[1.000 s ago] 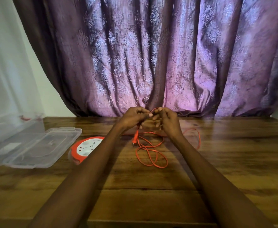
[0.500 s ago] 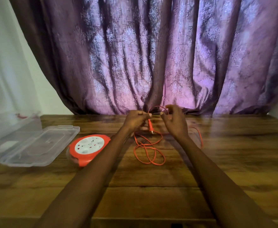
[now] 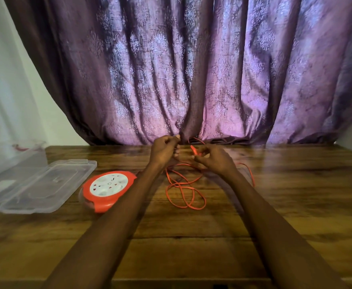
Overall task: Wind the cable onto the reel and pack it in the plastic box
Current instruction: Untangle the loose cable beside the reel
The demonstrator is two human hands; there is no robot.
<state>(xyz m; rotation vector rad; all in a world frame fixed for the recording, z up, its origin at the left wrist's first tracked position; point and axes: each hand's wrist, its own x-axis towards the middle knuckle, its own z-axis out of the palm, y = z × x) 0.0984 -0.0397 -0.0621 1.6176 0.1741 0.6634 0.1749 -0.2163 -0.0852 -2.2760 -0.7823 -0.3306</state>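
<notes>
A thin orange cable lies in loose loops on the wooden table. My right hand pinches its orange plug end near the far edge, with a short arc of cable rising above the fingers. Just to the left, my left hand is closed on a stretch of the same cable. The round orange reel with a white socket face lies flat to the left of the loops. A clear plastic box stands at the far left, its clear lid lying flat beside the reel.
A purple patterned curtain hangs right behind the table's far edge. A white wall fills the left side. One strand of cable runs off to the right of my right forearm.
My hands have drawn apart. The plug end has passed from under my left hand to my right hand's fingers, and the hands sit a little higher and farther back.
</notes>
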